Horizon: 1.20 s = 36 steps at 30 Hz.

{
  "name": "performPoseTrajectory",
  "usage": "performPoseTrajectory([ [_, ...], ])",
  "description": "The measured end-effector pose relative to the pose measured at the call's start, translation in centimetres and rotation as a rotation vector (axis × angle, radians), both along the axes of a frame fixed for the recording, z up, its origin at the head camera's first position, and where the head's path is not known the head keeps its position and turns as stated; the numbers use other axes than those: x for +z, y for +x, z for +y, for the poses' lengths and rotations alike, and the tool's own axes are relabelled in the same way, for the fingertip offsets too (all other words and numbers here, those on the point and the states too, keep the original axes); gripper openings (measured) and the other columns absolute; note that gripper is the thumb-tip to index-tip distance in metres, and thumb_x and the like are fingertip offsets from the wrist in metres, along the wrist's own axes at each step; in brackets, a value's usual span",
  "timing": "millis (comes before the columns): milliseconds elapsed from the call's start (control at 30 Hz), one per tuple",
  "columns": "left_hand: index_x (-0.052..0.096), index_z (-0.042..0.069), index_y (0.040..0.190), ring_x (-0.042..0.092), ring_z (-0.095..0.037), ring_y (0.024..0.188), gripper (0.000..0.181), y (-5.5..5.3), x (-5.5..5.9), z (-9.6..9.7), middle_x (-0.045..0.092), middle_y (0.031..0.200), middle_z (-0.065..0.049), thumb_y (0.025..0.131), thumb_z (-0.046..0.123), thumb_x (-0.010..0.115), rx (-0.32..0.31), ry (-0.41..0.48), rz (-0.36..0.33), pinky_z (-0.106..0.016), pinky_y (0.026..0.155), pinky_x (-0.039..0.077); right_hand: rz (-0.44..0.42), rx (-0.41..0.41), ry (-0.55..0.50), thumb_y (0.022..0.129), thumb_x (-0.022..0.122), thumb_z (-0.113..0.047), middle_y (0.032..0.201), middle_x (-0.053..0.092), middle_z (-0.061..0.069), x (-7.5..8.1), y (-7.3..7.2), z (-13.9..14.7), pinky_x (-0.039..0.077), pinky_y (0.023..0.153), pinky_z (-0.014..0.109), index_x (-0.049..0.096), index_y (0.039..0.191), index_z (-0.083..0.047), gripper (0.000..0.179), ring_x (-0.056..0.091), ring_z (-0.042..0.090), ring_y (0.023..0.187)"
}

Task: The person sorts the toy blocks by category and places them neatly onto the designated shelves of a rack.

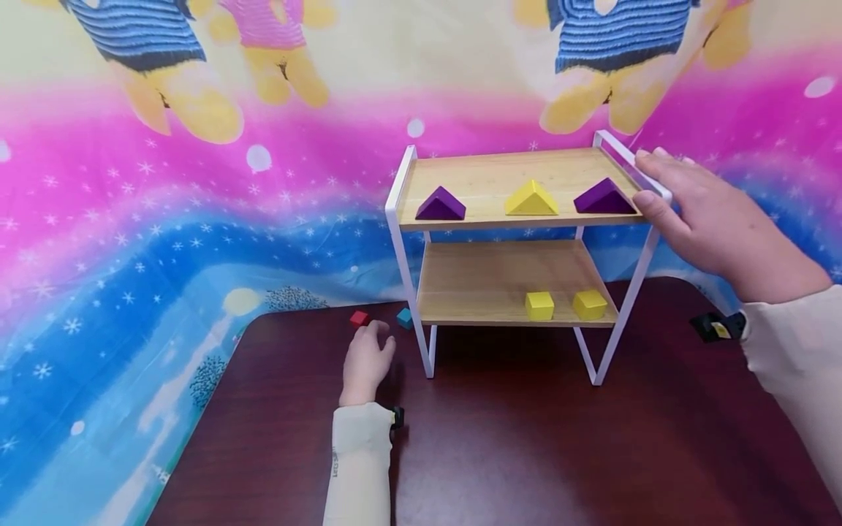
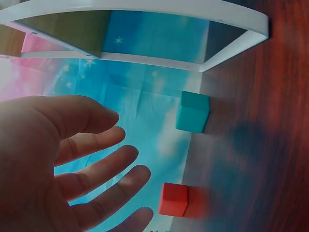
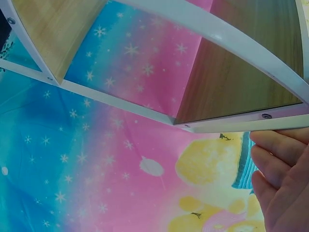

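Observation:
My left hand (image 1: 366, 359) hovers over the table just in front of a red cube (image 1: 359, 319), its fingers spread and loosely bent around nothing. A teal cube (image 1: 404, 318) lies a little to its right, by the shelf's left leg; the left wrist view shows both the teal cube (image 2: 193, 112) and the red cube (image 2: 174, 199) beyond the fingertips. At the right end of the two-tier shelf (image 1: 487, 175), my right hand (image 1: 713, 212) rests against the white top rail with fairly straight fingers. In the right wrist view, those fingers (image 3: 275, 147) touch the rail's edge.
On the upper board stand a purple triangular block (image 1: 441, 205), a yellow triangular block (image 1: 531, 199) and another purple triangular block (image 1: 604, 198). The lower board holds two yellow cubes (image 1: 539, 306) toward the right. A patterned cloth (image 1: 316, 168) hangs behind the dark table (image 1: 513, 453).

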<state>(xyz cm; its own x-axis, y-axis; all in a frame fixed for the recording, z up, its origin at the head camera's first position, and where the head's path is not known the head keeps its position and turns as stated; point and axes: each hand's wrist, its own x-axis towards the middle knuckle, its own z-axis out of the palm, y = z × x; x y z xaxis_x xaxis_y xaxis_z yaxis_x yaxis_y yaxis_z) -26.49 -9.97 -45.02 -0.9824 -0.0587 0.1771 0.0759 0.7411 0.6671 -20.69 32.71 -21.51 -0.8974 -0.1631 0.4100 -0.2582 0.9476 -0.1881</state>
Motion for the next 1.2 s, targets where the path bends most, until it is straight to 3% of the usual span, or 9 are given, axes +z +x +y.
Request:
performPoseTrajectory([
  [200,0.066,0.005,0.123,0.065,-0.035,0.103,0.031,-0.1,-0.2,0.4,0.063,0.121,-0.018,0.096,0.020,0.068,0.000,-0.015,0.018,-0.052,0.092,0.054,0.011,0.053,0.020,0.108,0.039,-0.042,0.165,0.018,0.023,0.2,0.1,0.3,0.007,0.122,0.061,0.019,0.162,-0.010,0.066,0.010,0.045,0.152],
  [300,0.066,0.005,0.123,0.066,-0.034,0.102,0.031,-0.2,-0.6,0.5,0.063,0.120,-0.018,0.096,0.020,0.068,-0.001,-0.030,0.018,-0.052,0.092,0.055,0.005,0.080,0.050,0.108,0.039,-0.042,0.165,0.019,0.023,0.3,0.0,0.5,0.000,0.125,0.050,0.019,0.162,-0.009,0.066,0.011,0.043,0.153],
  [400,0.066,0.003,0.122,0.066,-0.034,0.100,0.030,-0.6,-0.7,0.6,0.063,0.119,-0.020,0.096,0.018,0.068,-0.015,-0.059,0.020,-0.052,0.091,0.055,0.000,0.089,0.077,0.108,0.040,-0.042,0.164,0.020,0.024,0.5,0.0,0.6,-0.001,0.125,0.047,0.019,0.162,-0.009,0.067,0.012,0.043,0.152],
  [767,0.062,-0.001,0.126,0.066,-0.037,0.097,0.035,-2.5,-0.4,0.7,0.059,0.124,-0.026,0.096,0.015,0.068,-0.071,-0.125,0.019,-0.052,0.090,0.055,-0.034,0.070,0.094,0.107,0.042,-0.041,0.166,0.016,0.023,0.8,0.4,1.0,0.010,0.121,0.062,0.015,0.163,-0.012,0.069,0.010,0.045,0.152],
  [1200,0.053,-0.002,0.140,0.058,-0.039,0.120,0.051,-4.2,0.3,0.7,0.053,0.136,-0.027,0.097,0.019,0.070,-0.109,-0.225,0.021,-0.051,0.103,0.049,-0.045,0.039,0.077,0.107,0.042,-0.043,0.166,0.015,0.023,0.7,0.4,0.8,0.014,0.116,0.069,0.013,0.163,-0.014,0.070,0.009,0.046,0.152],
])
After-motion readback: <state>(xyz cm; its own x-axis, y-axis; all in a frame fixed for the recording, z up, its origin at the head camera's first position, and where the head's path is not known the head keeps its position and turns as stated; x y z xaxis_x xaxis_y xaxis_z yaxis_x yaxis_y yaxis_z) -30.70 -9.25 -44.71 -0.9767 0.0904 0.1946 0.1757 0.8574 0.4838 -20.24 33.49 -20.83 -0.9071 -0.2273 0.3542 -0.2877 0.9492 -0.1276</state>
